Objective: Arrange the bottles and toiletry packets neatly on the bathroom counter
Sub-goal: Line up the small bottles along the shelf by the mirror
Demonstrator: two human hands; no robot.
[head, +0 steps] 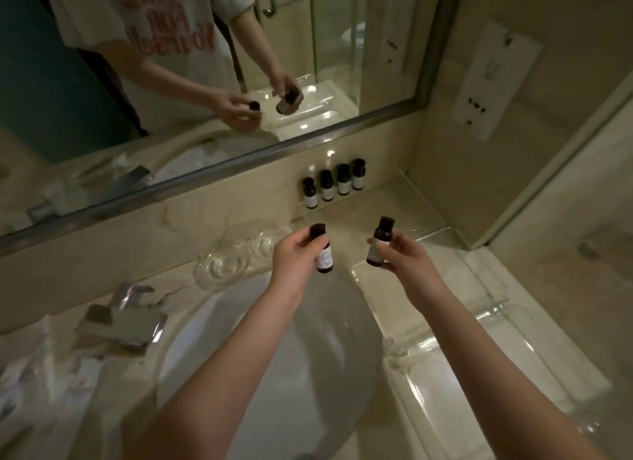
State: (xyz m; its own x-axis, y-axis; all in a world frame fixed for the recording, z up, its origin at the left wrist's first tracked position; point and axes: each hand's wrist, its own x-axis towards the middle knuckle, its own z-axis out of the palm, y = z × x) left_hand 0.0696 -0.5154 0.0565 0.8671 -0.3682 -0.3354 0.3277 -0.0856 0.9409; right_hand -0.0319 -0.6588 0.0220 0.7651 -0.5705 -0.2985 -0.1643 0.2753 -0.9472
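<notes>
My left hand (295, 258) grips a small dark bottle (324, 260) with a pale label, held upright above the far rim of the sink. My right hand (400, 254) holds a second dark bottle (377, 242), tilted slightly, over the counter to the right. Both bottles hang in the air, apart from each other. A row of several matching dark bottles (334, 182) stands against the back wall on a clear tray (426, 206). Toiletry packets (30, 367) lie in a blurred heap at the left edge.
A white round sink (274, 350) fills the middle. A chrome faucet (125, 317) sits at its left. Two clear glass dishes (226, 264) rest behind the sink. A large mirror (205, 82) spans the back wall. The counter edge (513, 357) runs along the right.
</notes>
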